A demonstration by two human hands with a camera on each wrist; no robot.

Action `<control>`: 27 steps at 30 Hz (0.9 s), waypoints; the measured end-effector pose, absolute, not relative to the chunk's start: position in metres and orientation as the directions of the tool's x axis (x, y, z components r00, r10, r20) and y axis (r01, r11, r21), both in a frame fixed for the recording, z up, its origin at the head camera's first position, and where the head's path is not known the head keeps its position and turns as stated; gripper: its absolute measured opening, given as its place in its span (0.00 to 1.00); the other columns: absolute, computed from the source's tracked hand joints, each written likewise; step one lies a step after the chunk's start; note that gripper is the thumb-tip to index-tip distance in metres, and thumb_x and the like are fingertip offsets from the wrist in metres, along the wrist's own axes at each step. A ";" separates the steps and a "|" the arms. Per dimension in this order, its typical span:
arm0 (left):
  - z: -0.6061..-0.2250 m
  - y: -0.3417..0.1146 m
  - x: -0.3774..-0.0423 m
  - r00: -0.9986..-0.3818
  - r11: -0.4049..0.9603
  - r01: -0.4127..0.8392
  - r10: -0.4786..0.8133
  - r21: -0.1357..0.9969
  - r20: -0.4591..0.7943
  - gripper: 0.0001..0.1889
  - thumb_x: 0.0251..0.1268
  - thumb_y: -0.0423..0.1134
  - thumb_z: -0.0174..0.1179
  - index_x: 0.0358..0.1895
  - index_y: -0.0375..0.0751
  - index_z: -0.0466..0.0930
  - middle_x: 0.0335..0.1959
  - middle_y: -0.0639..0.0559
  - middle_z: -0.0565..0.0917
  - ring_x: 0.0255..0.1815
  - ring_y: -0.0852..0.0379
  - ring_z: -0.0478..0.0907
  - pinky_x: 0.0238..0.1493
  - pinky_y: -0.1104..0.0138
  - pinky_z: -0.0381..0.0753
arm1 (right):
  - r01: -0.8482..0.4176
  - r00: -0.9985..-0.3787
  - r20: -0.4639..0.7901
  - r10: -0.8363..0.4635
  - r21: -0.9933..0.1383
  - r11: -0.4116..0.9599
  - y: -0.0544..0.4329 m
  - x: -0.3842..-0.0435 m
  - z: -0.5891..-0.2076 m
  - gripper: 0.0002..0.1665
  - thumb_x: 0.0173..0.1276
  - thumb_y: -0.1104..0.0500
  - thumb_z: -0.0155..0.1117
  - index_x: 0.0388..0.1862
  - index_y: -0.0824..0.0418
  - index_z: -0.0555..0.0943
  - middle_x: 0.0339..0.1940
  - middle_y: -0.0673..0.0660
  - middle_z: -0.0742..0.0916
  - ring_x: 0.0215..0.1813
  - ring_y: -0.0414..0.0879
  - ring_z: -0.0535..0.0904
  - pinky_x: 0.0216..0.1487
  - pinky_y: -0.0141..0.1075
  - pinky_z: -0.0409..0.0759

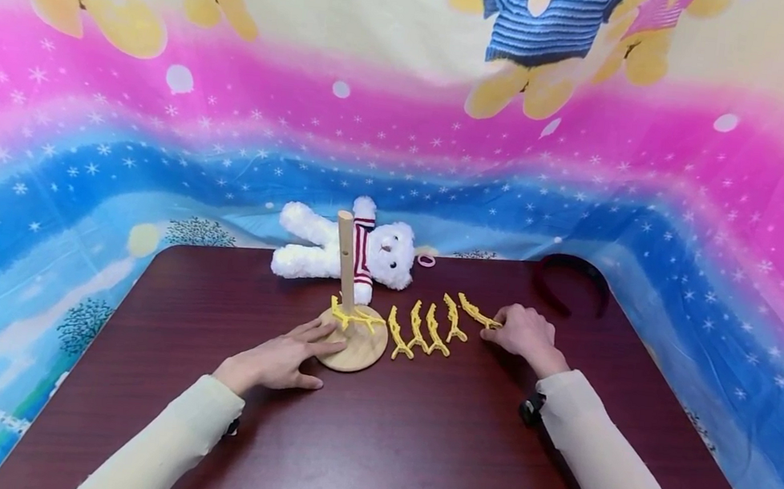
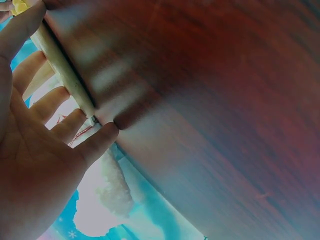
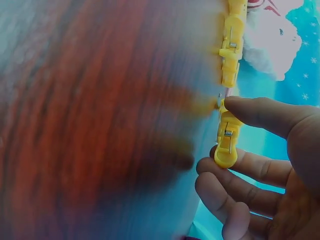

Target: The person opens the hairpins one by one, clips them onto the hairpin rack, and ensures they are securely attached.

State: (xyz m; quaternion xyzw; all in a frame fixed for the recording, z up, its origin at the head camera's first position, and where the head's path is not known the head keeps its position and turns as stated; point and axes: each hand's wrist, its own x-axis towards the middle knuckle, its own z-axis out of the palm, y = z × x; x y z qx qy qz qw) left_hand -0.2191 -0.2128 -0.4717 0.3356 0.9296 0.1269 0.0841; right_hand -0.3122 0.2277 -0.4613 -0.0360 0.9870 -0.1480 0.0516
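My left hand rests with spread, mostly straight fingers against the round wooden base of a stand with an upright post. Yellow spring clips sit at the foot of that post. Right of the base, several more yellow clips lie in a row on the table. At the row's right end, my right hand pinches the handle end of a yellow spring clip between thumb and fingers. The right wrist view shows that clip's coil spring close up.
Behind the stand, a white teddy bear in a striped top lies on its side. A small pink ring is near its head. The dark headband lies at the table's back right. A printed cloth hangs around the table.
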 end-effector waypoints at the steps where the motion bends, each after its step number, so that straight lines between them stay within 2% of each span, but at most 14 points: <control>1: -0.472 -0.213 -0.219 -0.761 0.743 0.602 0.645 0.293 -0.073 0.39 0.63 0.50 0.68 0.77 0.55 0.64 0.81 0.42 0.56 0.82 0.36 0.47 0.74 0.45 0.64 | -0.056 -0.992 -0.087 -0.086 -0.298 0.953 0.228 -0.312 -0.461 0.20 0.58 0.38 0.72 0.36 0.52 0.87 0.29 0.52 0.84 0.33 0.51 0.76 0.30 0.43 0.68; 5: -0.471 -0.212 -0.219 -0.760 0.742 0.602 0.646 0.295 -0.074 0.39 0.63 0.50 0.68 0.77 0.55 0.64 0.81 0.41 0.55 0.82 0.36 0.47 0.74 0.45 0.64 | -0.058 -0.993 -0.084 -0.088 -0.312 0.948 0.228 -0.312 -0.460 0.20 0.59 0.38 0.71 0.38 0.52 0.87 0.31 0.52 0.85 0.34 0.51 0.77 0.29 0.42 0.69; 13: -0.471 -0.212 -0.218 -0.761 0.742 0.599 0.645 0.302 -0.073 0.38 0.63 0.50 0.68 0.77 0.55 0.63 0.81 0.42 0.55 0.83 0.37 0.46 0.74 0.45 0.63 | -0.093 -0.992 -0.050 -0.117 -0.341 0.935 0.225 -0.308 -0.450 0.27 0.64 0.38 0.67 0.52 0.55 0.86 0.45 0.57 0.89 0.41 0.53 0.81 0.30 0.43 0.73; 21: -0.470 -0.212 -0.218 -0.760 0.742 0.600 0.645 0.300 -0.075 0.38 0.64 0.49 0.68 0.77 0.55 0.63 0.81 0.42 0.55 0.82 0.37 0.46 0.74 0.45 0.63 | -0.129 -0.990 -0.006 -0.140 -0.344 0.930 0.213 -0.301 -0.435 0.27 0.63 0.39 0.69 0.51 0.55 0.86 0.40 0.56 0.89 0.36 0.51 0.79 0.28 0.41 0.71; 27: -0.470 -0.212 -0.218 -0.763 0.744 0.596 0.642 0.302 -0.077 0.38 0.63 0.49 0.68 0.77 0.55 0.63 0.81 0.42 0.55 0.82 0.37 0.46 0.74 0.44 0.63 | -0.169 -0.985 0.023 -0.173 -0.359 0.918 0.203 -0.294 -0.427 0.27 0.61 0.38 0.71 0.51 0.54 0.87 0.40 0.56 0.90 0.35 0.49 0.80 0.30 0.42 0.73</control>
